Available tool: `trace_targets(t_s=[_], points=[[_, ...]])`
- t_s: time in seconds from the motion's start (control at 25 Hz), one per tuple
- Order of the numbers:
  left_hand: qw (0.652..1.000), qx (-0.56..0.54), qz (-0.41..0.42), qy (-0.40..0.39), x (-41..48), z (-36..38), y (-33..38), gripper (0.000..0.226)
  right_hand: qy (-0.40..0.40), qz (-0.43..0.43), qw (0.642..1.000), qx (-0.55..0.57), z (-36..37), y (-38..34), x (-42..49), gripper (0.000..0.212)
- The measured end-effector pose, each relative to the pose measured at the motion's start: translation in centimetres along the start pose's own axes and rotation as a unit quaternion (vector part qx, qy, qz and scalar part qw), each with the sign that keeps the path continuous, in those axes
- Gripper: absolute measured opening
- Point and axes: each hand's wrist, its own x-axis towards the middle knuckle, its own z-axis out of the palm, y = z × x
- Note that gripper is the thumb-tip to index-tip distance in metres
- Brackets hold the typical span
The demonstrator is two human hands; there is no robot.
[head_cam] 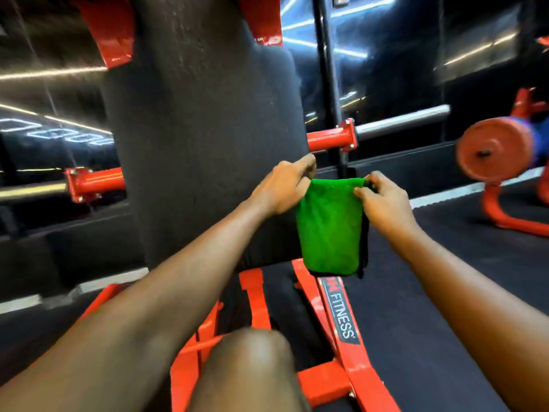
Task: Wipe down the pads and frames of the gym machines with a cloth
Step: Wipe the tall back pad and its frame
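Knee (252, 370), green cloth (326, 227), black pad (202, 129), red frame (256, 298) (FITNESS), dark floor (439, 298)

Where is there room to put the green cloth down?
The floor on the right is bare, between the red frame and the plate. The pad is bare above the hands. It is crowded at the pad's lower right corner, where the left hand and right hand pinch the cloth, and among the frame's bars by the knee.

floor (445, 292): dark, likely rubber | on it: red machine frame (255, 298) | second red stand (517, 224) at right
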Motion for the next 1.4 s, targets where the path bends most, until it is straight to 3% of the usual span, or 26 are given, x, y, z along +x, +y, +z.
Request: trace_targets(t_s=[0.12,0.24,0.4,0.52,0.64,0.8,0.96,1.16,1.32,1.4], points=[[0.999,-0.026,0.011,-0.019,-1.6,-4.3,2.2,0.025,0.06,0.021,0.994,-0.091,-1.1,-2.9,-4.1,0.013],[0.999,-0.031,0.014,-0.02,-2.7,-10.0,5.4,0.024,0.1,0.043,0.994,-0.016,-1.0,-8.4,-7.1,0.019],[1.0,-0.004,0.018,0.017,-3.7,-17.5,7.7,0.024,0.17,-0.111,0.979,-0.034,2.3,-15.3,-13.1,0.053],[0.998,0.041,0.032,0.041,-4.0,-22.3,8.7,0.026,0.125,-0.224,0.966,0.014,6.7,-18.3,-16.1,0.067],[0.991,0.074,0.088,0.063,-3.4,-25.5,9.2,0.023,0.09,-0.234,0.966,0.066,10.8,-21.4,-15.4,0.083],[0.982,0.043,0.148,0.111,-1.8,-28.1,8.5,0.014,0.141,-0.226,0.955,0.129,14.1,-24.8,-10.9,0.093],[0.969,0.102,0.084,0.208,1.2,-30.1,-1.2,0.012,0.175,-0.272,0.94,0.107,16.3,-26.5,-1.7,0.092],[0.95,0.213,-0.09,0.208,3.3,-29.0,-15.8,0.025,0.176,-0.344,0.922,0.036,20.0,-28.8,8.4,0.08],[0.929,0.254,-0.194,0.185,4.4,-28.4,-24.8,0.045,0.102,-0.327,0.925,-0.167,26.2,-31.3,15.9,0.064],[0.931,0.238,-0.201,0.188,4.5,-27.5,-27.7,0.051,0.078,-0.304,0.919,-0.24,29.7,-30.5,17.9,0.065]])
